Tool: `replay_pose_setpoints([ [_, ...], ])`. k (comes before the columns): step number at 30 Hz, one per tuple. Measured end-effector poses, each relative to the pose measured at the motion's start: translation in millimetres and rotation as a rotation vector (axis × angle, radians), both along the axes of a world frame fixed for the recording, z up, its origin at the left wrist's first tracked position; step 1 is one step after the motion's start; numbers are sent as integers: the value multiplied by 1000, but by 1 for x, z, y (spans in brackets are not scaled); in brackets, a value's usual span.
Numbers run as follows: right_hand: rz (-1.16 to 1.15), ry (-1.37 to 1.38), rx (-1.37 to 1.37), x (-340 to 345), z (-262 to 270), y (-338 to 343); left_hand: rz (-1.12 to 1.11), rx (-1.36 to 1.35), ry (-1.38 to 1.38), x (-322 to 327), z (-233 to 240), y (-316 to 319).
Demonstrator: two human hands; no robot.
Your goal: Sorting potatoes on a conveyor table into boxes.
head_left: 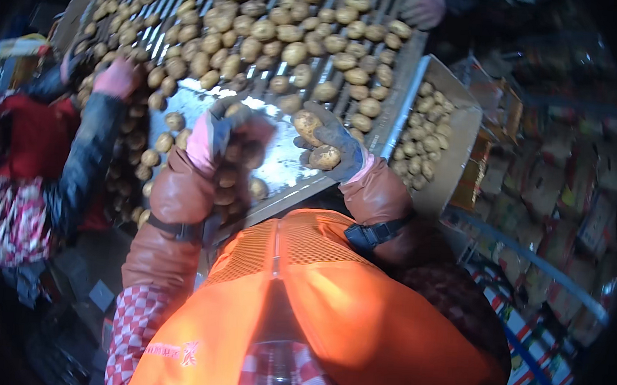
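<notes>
Gloved and in a brown sleeve, my right hand (333, 140) holds two potatoes (307, 127), one above the other, over the lower edge of a metal sorting surface. My left hand (224, 127), also gloved, is at a potato (234, 110) near its fingertips; blur hides how firmly it is held. Between the hands lies a bright, bare metal plate (284, 161). Beyond them, many potatoes (263, 30) lie on a rack of parallel metal bars (328, 68). More potatoes lie left of and below my left hand.
A cardboard box (460, 133) of smaller potatoes stands to the right of the rack. At left, a co-worker's gloved hand (117, 78) reaches among potatoes. Another person's gloved hand (424, 8) rests by the rack's far right edge. Stacked cartons (550, 188) stand at far right.
</notes>
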State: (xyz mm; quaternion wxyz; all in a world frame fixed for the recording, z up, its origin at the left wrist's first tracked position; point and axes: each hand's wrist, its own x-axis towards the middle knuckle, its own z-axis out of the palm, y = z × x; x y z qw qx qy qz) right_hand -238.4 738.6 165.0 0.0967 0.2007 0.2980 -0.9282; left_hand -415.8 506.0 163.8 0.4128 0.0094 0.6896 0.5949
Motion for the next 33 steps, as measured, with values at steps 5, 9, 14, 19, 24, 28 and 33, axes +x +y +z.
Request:
replay_pose_setpoints([
  [5, -390, 65, 325, 66, 23, 82, -448, 236, 67, 73, 37, 91],
  [9, -684, -211, 755, 107, 9, 138, -740, 257, -189, 117, 56, 161],
  [14, -975, -228, 602, 152, 0, 177, -641, 235, -88, 124, 49, 166],
  [19, -1076, -465, 785, 215, 6, 224, -224, 76, 124, 89, 1, 78],
  [24, -1039, -562, 986, 246, -28, 262, 39, -190, 437, 91, -19, -15],
  [28, -750, -645, 1255, 221, -94, 283, 4, -291, 571, 102, -14, -53],
  [33, -357, -462, 1538, 170, -230, 340, -470, -857, 1017, 93, -12, -101],
])
